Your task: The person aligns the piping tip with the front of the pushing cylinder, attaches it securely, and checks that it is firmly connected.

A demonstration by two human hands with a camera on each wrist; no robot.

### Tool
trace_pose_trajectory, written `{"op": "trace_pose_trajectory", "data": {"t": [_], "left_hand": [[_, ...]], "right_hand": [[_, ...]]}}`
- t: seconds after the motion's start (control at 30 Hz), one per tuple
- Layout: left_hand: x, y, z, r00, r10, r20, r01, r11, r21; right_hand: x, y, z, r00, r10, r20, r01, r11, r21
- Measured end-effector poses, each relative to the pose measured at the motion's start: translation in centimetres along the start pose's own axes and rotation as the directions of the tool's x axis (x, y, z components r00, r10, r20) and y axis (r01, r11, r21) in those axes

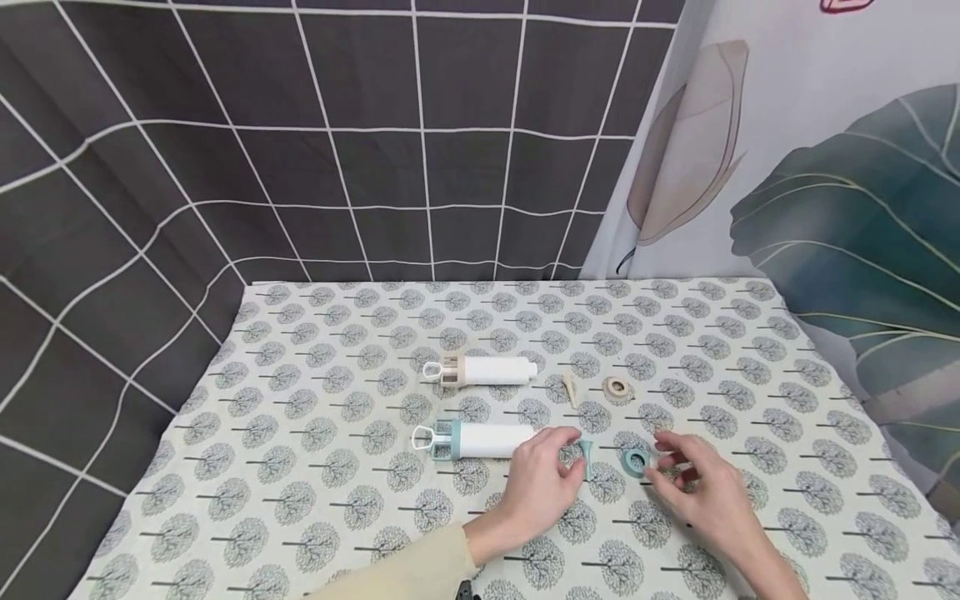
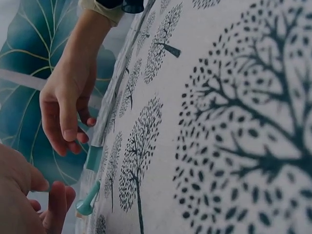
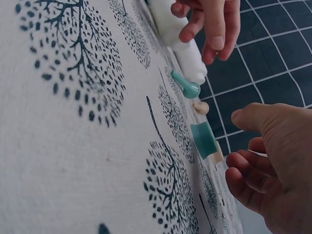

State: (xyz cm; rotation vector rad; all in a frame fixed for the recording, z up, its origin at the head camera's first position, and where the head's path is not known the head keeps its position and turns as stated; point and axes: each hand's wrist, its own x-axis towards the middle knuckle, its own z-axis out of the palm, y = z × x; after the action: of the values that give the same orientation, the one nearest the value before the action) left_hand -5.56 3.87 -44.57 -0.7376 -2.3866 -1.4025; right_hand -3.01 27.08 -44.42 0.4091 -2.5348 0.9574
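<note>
My left hand (image 1: 542,485) hovers by the right end of a white cylinder (image 1: 491,440) with a teal slotted collar and a white loop handle. Its fingers are loosely bent with nothing between them. Just right of those fingertips lies a small teal piece (image 1: 587,454), flared at one end with a thin stem. A teal ring (image 1: 626,463) rests on the cloth farther right. Close to the ring's right side is my right hand (image 1: 705,492), thumb and fingers apart and holding nothing. In the right wrist view, a gap shows between that hand (image 3: 278,161) and the ring (image 3: 203,140).
Behind the teal set lies a matching beige one: a white cylinder with a beige collar (image 1: 495,371), a flared beige piece (image 1: 569,389) and a beige ring (image 1: 608,386). A tree-print cloth (image 1: 315,467) covers the table. Dark checked fabric (image 1: 360,167) hangs behind.
</note>
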Motion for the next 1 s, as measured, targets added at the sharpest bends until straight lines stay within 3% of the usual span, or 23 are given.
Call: {"op": "trace_pose_trajectory", "data": {"t": [0.27, 0.67, 0.83, 1.0], "left_hand": [[0.0, 0.0, 1.0, 0.992, -0.121, 0.031, 0.121, 0.992, -0.018], [0.3, -0.7, 1.9, 0.993, -0.114, -0.005, 0.114, 0.987, 0.116], [0.4, -0.9, 2.2, 0.995, -0.101, 0.005, 0.099, 0.985, 0.139], [0.5, -0.7, 2.4, 0.992, -0.127, 0.022, 0.122, 0.980, 0.159]], "right_hand": [[-0.4, 0.2, 0.1, 1.000, 0.008, -0.009, -0.008, 1.000, 0.012], [-0.6, 0.4, 0.1, 1.000, 0.004, 0.000, -0.004, 0.999, 0.041], [-0.7, 0.4, 0.2, 1.000, 0.006, 0.002, -0.006, 0.999, 0.040], [-0.7, 0.6, 0.4, 1.000, 0.005, 0.010, -0.005, 0.999, 0.038]]}}
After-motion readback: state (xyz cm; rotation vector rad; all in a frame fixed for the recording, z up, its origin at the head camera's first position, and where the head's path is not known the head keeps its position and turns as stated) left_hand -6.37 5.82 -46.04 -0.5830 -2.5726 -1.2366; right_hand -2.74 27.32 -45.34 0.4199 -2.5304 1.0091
